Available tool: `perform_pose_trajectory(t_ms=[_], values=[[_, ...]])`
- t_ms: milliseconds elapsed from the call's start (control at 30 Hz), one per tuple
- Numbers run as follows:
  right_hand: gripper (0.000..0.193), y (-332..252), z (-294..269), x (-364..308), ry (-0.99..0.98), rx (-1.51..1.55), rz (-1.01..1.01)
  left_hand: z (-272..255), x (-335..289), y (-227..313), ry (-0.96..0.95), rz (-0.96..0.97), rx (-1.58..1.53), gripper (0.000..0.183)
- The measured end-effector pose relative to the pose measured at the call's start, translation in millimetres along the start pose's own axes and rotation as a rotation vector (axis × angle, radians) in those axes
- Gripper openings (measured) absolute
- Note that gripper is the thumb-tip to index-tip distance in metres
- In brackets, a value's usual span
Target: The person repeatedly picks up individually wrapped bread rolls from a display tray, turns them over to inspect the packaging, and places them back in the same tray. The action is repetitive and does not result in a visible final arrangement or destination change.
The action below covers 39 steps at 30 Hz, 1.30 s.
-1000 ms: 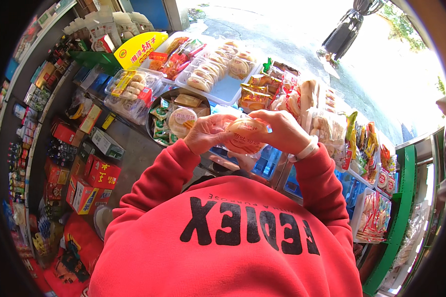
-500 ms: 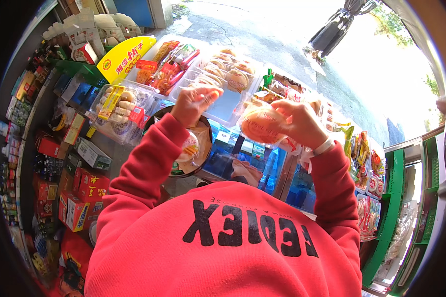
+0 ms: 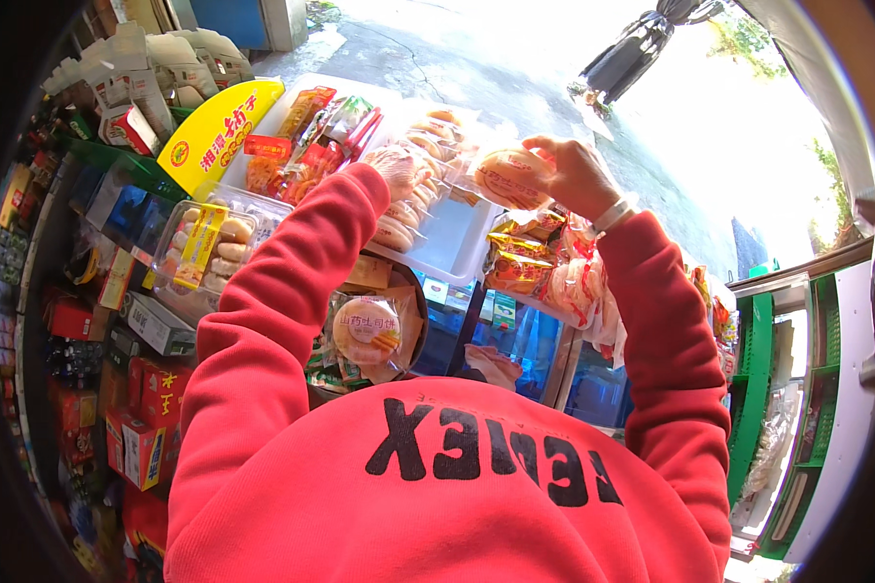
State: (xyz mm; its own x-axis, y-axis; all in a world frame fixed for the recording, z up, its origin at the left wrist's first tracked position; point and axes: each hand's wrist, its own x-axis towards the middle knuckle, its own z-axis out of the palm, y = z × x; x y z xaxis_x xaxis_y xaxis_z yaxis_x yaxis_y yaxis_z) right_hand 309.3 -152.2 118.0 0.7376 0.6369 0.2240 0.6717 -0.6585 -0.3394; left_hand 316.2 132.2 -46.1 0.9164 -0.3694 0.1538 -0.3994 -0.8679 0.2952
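Observation:
My right hand (image 3: 581, 183) grips a round, flat, wrapped pastry (image 3: 511, 179) by its right edge. The pastry has a clear wrapper with red print and is held tilted above the far right part of a white tray (image 3: 454, 231). At the tray's left side, my left hand (image 3: 399, 171) touches a row of similar wrapped pastries (image 3: 395, 229). Its fingers are washed out by light and partly lost among the wrappers. Nearer to me, another wrapped pastry (image 3: 367, 330) lies on top in a round dark basket (image 3: 424, 321).
Red snack packs (image 3: 301, 155) fill a tray on the left, beside a yellow sign (image 3: 226, 136). A clear box of small buns (image 3: 204, 249) stands nearer. Golden snack packets (image 3: 521, 260) lie to the right. Blue-lit glass (image 3: 530, 335) is below; green racks (image 3: 754, 379) stand far right.
My right hand has carried the wrapped pastry away from me to the tray's far side. My left hand has moved from above the tray onto the row of pastries.

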Motion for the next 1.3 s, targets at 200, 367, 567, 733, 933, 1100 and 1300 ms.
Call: perform_pose_trajectory(t_ms=[200,367,567,733,933,1100,1300], values=[[0.039,8.5,23.2,22.9,-0.081,-0.101,0.009,9.3,-1.0,-9.5,0.057,0.089,0.043,0.035],[0.038,-0.1,38.8,40.9,-0.111,-0.058,0.083,-15.2,-12.8,3.1,-0.084,0.029,-0.029,0.038],[0.036,39.4,89.7,53.3,-0.078,-0.093,0.002,-12.9,-10.1,3.4,-0.044,0.070,-0.007,0.035],[0.038,10.5,96.4,54.2,-0.139,-0.135,-0.024,-8.1,-12.8,-3.0,-0.022,0.046,-0.011,0.033],[0.042,18.2,113.4,56.6,-0.210,-0.114,-0.058,-10.0,-10.8,1.9,-0.033,0.062,0.026,0.033],[0.042,28.2,126.2,53.9,-0.100,-0.065,-0.127,-8.6,-10.0,-0.9,-0.039,0.067,0.054,0.034],[0.043,32.4,130.2,57.0,-0.115,-0.035,-0.053,-9.6,-12.5,2.0,0.038,-0.192,-0.158,0.035]])
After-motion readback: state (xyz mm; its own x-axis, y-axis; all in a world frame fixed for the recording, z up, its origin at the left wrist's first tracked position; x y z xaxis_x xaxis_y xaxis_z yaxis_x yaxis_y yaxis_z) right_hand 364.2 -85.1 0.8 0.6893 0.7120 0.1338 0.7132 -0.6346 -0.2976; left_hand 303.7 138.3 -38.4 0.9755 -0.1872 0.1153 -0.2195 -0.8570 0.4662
